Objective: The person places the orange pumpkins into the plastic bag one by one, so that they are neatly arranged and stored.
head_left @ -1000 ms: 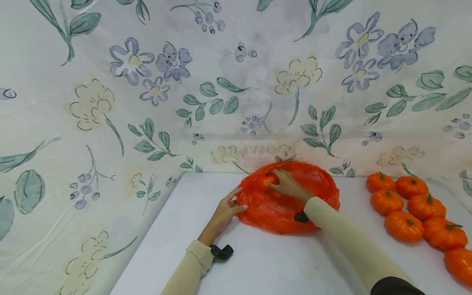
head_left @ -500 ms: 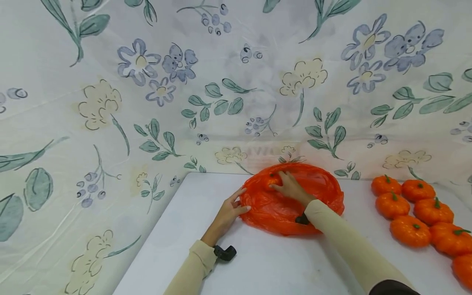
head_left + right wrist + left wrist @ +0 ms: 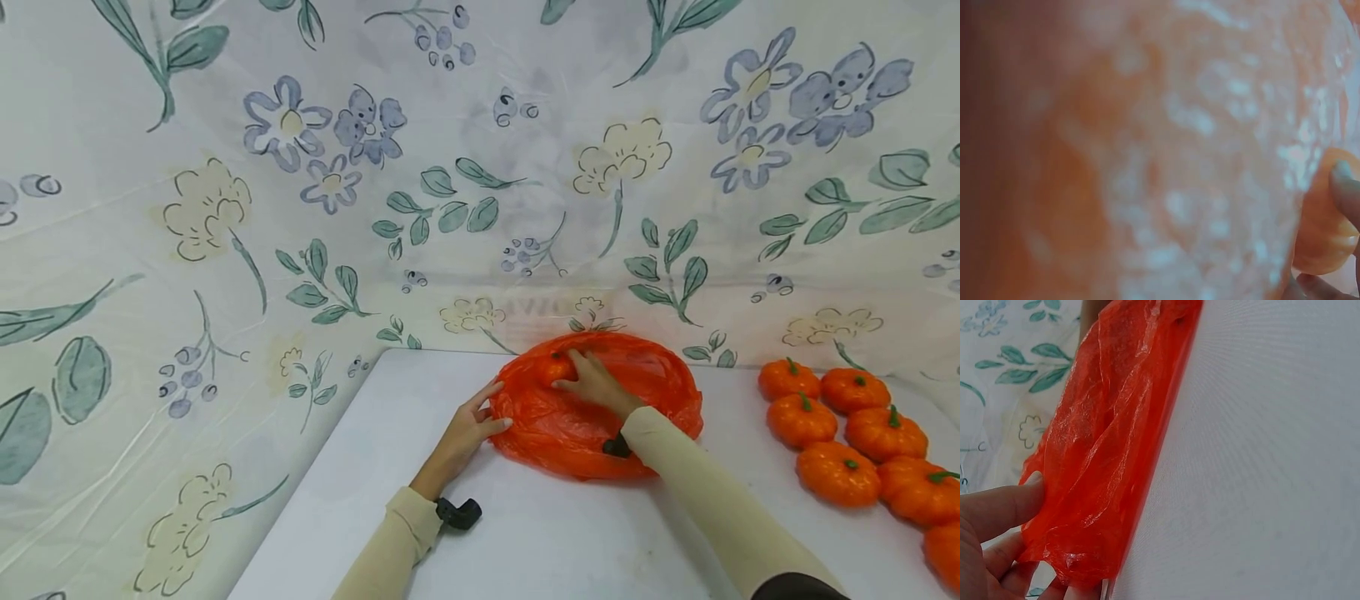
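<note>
Left hand pinches crinkly red plastic bag at its 9 o'clock, likely steadying the open mouth; right hand grips round orange pumpkin inside, 10 o'clock (more orange pumpkins outside, 3–4 o'clock).

Dressed in Cream and Black

The left sleeve and right sleeve are plain cream, the left ending in a creased cuff. A chunky, curved black device sits beside it; a black piece shows by the right sleeve's end. The fingers are bare.
</note>
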